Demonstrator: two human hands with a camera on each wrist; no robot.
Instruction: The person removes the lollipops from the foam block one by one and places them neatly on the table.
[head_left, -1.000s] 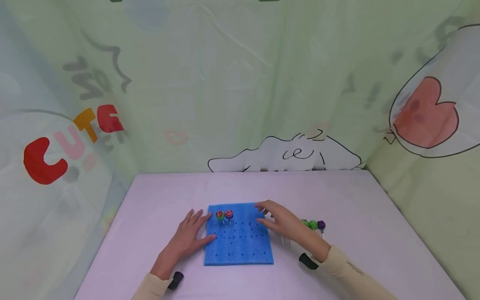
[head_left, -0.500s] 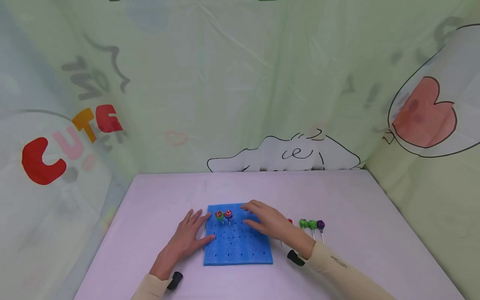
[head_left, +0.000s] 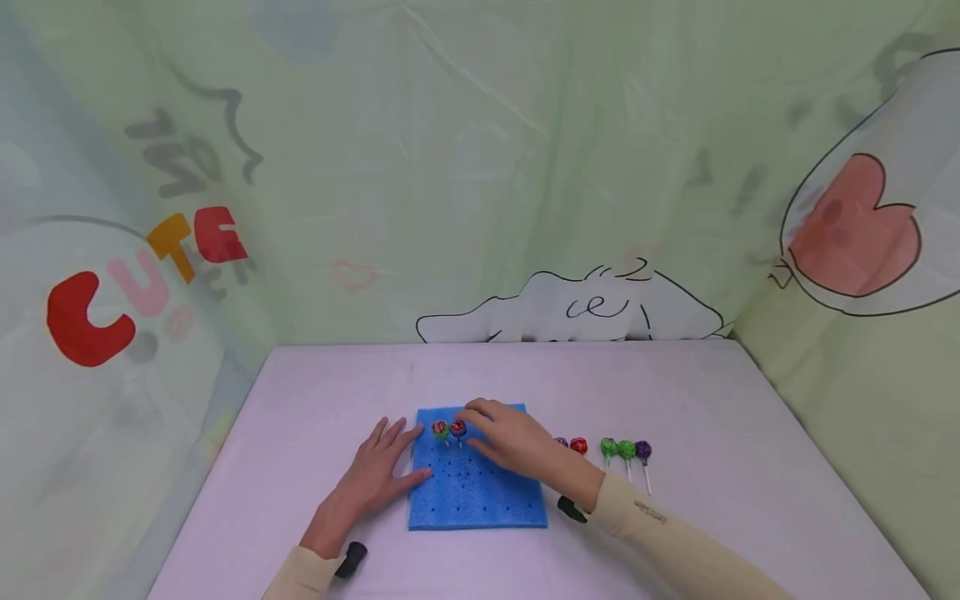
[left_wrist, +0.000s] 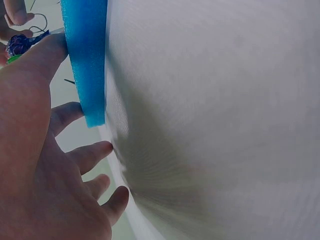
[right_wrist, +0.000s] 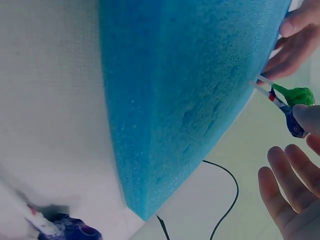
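Observation:
A blue foam board (head_left: 480, 500) with rows of small holes lies on the table. Two lollipops stand in its far left part: a red-and-green one (head_left: 440, 430) and a purple-red one (head_left: 458, 429). Against the board's left edge rests my left hand (head_left: 372, 473), fingers spread. My right hand (head_left: 517, 440) hovers over the board, thumb and fingers apart, right beside the purple-red lollipop. In the right wrist view the thumb overlaps this lollipop's dark blue wrapper (right_wrist: 294, 125); whether they touch, I cannot tell.
Right of the board lie several more lollipops: a red one (head_left: 578, 446), a purple one (head_left: 561, 442) partly hidden by my right arm, green ones (head_left: 626, 450) and a dark purple one (head_left: 643, 450). A fabric backdrop (head_left: 480, 167) stands behind the table (head_left: 337, 383).
My right hand has moved left across the board to the purple-red lollipop, uncovering the lollipops at the right. My left hand has stayed at the board's edge.

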